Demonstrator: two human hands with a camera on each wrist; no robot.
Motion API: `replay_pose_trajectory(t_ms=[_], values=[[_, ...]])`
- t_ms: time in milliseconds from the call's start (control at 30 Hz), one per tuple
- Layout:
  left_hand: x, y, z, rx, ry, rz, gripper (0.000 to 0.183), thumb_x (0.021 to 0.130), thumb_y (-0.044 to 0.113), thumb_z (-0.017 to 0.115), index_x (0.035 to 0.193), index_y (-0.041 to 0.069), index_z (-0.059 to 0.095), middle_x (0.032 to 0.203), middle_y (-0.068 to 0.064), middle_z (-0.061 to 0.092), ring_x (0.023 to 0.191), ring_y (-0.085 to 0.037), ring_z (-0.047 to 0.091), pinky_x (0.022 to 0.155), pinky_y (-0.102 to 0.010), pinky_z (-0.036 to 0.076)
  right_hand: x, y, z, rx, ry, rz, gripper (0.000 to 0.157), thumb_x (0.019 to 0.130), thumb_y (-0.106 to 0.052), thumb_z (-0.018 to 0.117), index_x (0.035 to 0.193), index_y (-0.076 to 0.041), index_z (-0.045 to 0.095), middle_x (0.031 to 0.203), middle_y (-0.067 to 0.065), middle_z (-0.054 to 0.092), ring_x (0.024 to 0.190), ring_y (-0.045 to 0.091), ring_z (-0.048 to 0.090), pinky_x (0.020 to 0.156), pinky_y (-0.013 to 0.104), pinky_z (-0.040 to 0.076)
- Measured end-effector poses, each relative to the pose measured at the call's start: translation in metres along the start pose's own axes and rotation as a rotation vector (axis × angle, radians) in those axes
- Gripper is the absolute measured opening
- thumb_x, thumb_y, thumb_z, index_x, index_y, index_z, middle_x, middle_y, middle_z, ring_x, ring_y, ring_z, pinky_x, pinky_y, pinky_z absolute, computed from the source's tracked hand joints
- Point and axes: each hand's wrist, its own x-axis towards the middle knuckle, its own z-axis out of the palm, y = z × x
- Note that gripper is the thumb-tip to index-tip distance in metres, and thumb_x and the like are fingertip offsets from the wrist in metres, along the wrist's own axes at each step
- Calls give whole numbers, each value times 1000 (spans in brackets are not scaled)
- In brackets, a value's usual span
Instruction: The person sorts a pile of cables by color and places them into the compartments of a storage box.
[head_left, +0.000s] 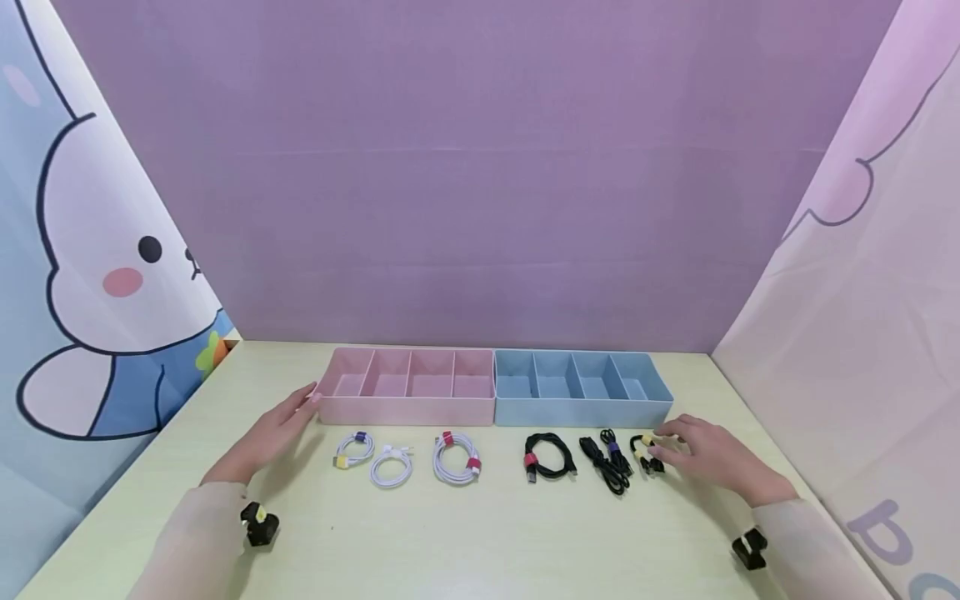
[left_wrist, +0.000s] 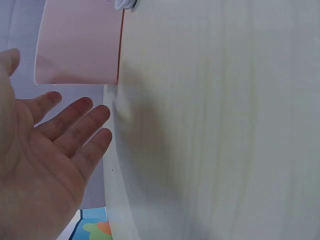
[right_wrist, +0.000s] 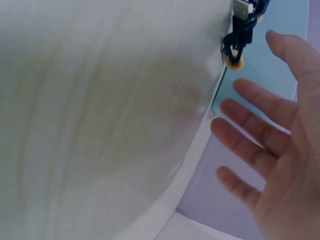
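My left hand (head_left: 264, 435) is at the left end of a pink four-compartment box (head_left: 408, 412), its fingertips right at the box's corner. In the left wrist view its fingers are spread and relaxed, with nothing in the palm. Beside the pink box stands a matching blue box (head_left: 583, 414). My right hand (head_left: 716, 454) hovers next to a short black cable (head_left: 656, 467) with yellow ties, just in front of the blue box's right corner. Seen from the right wrist, those fingers are loosely extended and hold nothing; the black cable (right_wrist: 243, 31) lies beyond the thumb.
In front of the pink box lie three coiled white cables (head_left: 391, 472), with coloured ties on some. Two more black cables, one looped with a red tie (head_left: 550, 457) and one bundled with a purple tie (head_left: 606, 465), lie before the blue box. A purple panel (head_left: 480, 183) rises behind the table.
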Motion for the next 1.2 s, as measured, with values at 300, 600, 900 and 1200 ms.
replay_pose_trajectory(t_ms=[300,600,900,1200], values=[[2,-1,-4,0,-24,-30,87,101,69,17,161,7,8,160,-31,16,142,-58,13,106,-80,18,3,-3,-1,-3,1,-1,40,95,-39,69,113,-4,73,108,6,70,98,30,67,85,52,57],[6,1,-3,-47,-28,-46,90,99,72,16,161,7,13,159,-30,21,144,-56,13,109,-78,15,5,-7,0,43,-45,36,42,95,-39,69,114,-2,72,104,6,71,91,25,67,79,48,59],[11,3,2,-85,-34,-74,92,98,74,17,161,8,8,161,-29,14,144,-56,8,109,-78,14,11,-8,4,92,-82,88,36,92,-31,73,111,0,73,98,4,72,85,20,67,72,42,61],[12,1,5,-161,-25,-49,92,99,72,21,161,6,8,159,-29,23,142,-50,29,113,-70,22,17,-11,6,88,-96,125,30,92,-28,72,106,-2,75,90,0,72,81,18,66,69,43,60]])
